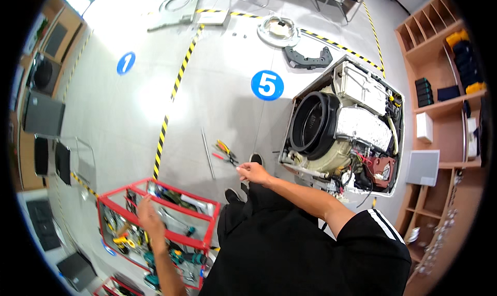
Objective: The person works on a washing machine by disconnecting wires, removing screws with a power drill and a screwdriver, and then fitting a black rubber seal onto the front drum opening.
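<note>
My left hand [149, 216] reaches over a red-framed tool cart [185, 240], its fingers smeared by motion. Among the tools inside are yellow-handled ones [123, 240] and a teal-and-black power drill [192, 257]. In front of my body, my right hand [251, 172] is held with fingers curled together; whatever they may hold is hidden. Just beyond it on the floor lie pliers [223, 147] with coloured handles and a red-handled tool [218, 156]. A long thin metal rod [207, 153] lies to their left. On my right is a partly dismantled washing machine [339, 135], its black rubber door seal [315, 124] exposed.
Beyond the machine, a dark bracket-shaped part [308, 59] and a round door ring [278, 31] lie on the floor. A pale panel with a round opening [176, 9] is farther left. Wooden shelves [432, 63] line the right side; folding chairs [62, 161] stand at left.
</note>
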Demonstrator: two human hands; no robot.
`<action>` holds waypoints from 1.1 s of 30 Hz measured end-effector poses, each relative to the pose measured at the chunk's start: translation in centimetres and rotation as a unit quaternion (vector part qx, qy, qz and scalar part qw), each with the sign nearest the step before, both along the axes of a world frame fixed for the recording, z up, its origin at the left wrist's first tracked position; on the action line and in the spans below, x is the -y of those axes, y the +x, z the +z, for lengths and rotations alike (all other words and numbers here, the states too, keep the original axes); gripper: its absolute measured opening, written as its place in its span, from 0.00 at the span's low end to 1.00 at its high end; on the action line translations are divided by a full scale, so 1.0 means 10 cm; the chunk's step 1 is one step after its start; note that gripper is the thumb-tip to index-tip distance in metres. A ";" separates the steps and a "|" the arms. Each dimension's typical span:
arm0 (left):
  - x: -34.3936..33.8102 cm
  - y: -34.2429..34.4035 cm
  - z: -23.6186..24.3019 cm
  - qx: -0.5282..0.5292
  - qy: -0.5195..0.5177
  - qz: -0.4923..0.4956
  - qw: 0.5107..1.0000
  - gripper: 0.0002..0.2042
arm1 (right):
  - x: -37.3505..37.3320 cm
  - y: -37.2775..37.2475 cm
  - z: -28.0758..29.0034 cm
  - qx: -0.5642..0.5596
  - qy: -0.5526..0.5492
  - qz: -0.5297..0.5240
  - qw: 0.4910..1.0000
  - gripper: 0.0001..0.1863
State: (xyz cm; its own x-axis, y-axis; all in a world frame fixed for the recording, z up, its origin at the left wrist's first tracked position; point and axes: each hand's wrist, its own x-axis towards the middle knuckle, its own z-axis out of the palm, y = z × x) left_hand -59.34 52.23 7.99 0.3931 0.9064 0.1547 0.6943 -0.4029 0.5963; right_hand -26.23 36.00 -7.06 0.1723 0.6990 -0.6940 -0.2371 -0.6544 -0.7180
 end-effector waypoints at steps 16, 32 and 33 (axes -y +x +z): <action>-0.54 4.13 -0.10 0.171 0.181 -0.462 0.851 0.28 | -1.35 1.38 1.48 0.084 0.448 -0.204 0.866 0.32; -3.75 4.68 -0.26 0.392 -0.815 -0.211 0.372 0.42 | -2.63 3.17 -0.23 0.268 -0.132 -0.208 0.932 0.32; -4.10 4.59 -0.22 0.405 -0.792 -0.233 0.393 0.41 | -2.16 3.39 -0.54 0.234 -0.277 -0.194 0.912 0.34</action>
